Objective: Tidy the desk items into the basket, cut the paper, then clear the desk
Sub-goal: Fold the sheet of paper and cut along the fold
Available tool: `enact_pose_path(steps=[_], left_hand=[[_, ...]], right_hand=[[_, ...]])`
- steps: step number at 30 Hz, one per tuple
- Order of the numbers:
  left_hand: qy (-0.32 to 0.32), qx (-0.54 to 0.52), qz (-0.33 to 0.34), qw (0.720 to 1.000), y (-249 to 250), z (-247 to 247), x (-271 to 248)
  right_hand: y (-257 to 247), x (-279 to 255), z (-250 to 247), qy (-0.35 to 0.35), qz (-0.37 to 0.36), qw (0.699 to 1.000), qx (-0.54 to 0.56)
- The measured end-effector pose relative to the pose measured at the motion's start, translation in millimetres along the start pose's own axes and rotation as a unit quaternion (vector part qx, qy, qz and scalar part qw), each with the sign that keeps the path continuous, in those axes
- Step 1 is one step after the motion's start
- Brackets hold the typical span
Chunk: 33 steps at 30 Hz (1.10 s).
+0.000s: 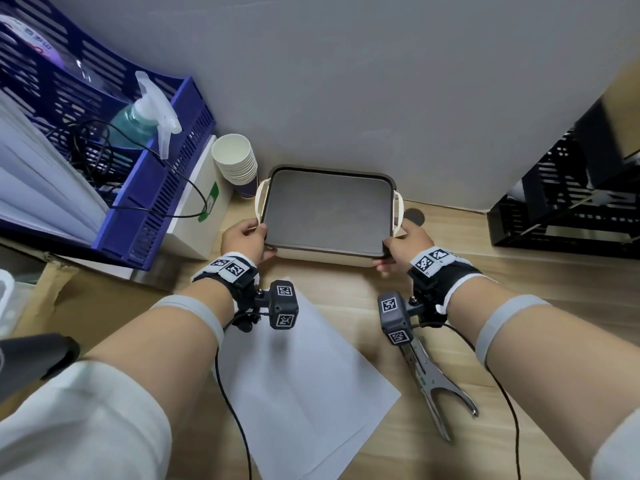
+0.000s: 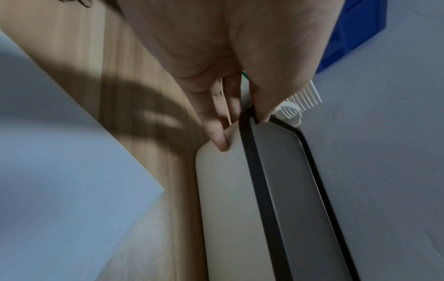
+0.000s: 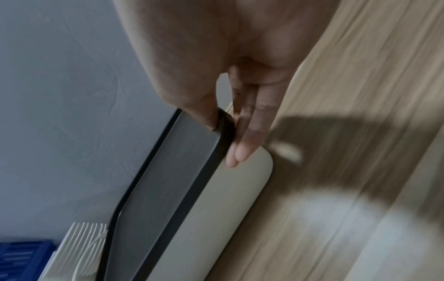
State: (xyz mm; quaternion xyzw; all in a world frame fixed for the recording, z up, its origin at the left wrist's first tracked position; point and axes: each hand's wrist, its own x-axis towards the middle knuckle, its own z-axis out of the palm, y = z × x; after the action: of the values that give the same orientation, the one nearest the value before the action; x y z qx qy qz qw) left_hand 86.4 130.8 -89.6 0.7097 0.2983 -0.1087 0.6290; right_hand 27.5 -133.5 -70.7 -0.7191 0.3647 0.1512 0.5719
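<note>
A cream basket with a dark grey lid and white side handles sits on the wooden desk against the wall. My left hand pinches its near left corner, thumb on the lid rim and fingers on the cream wall. My right hand grips the near right corner the same way, as the right wrist view shows. A white sheet of paper lies on the desk between my forearms. Metal scissors lie to the right of the paper, under my right wrist.
A blue file tray holding papers, cables and a spray bottle stands at the left. A white box and a stack of paper cups stand beside the basket. A black crate stands at the right.
</note>
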Motion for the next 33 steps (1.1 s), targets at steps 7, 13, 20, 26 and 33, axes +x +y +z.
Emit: enact_pose_path(steps=[7, 13, 20, 26, 33], left_hand=[[-0.015, 0.054, -0.014, 0.998, -27.0, -32.8, -9.4], [-0.083, 0.474, 0.026, 0.876, -80.7, -69.4, -13.4], [-0.078, 0.557, 0.02, 0.827, -83.3, -71.8, -37.6], [-0.06, 0.547, 0.03, 0.834, -97.1, -68.7, -49.6], [-0.054, 0.46, 0.049, 0.885, -102.9, -68.3, -59.1]], right_hand=[[2.9, 8.6, 17.0, 0.025, -0.068, 0.997, -0.031], [33.2, -24.0, 25.3, -0.045, -0.007, 0.997, 0.066], [89.9, -65.9, 47.3, -0.213, -0.068, 0.873, -0.433], [115.8, -89.2, 80.1, -0.149, -0.113, 0.811, -0.555], [105.9, -86.2, 58.5, -0.171, -0.136, 0.885, -0.41]])
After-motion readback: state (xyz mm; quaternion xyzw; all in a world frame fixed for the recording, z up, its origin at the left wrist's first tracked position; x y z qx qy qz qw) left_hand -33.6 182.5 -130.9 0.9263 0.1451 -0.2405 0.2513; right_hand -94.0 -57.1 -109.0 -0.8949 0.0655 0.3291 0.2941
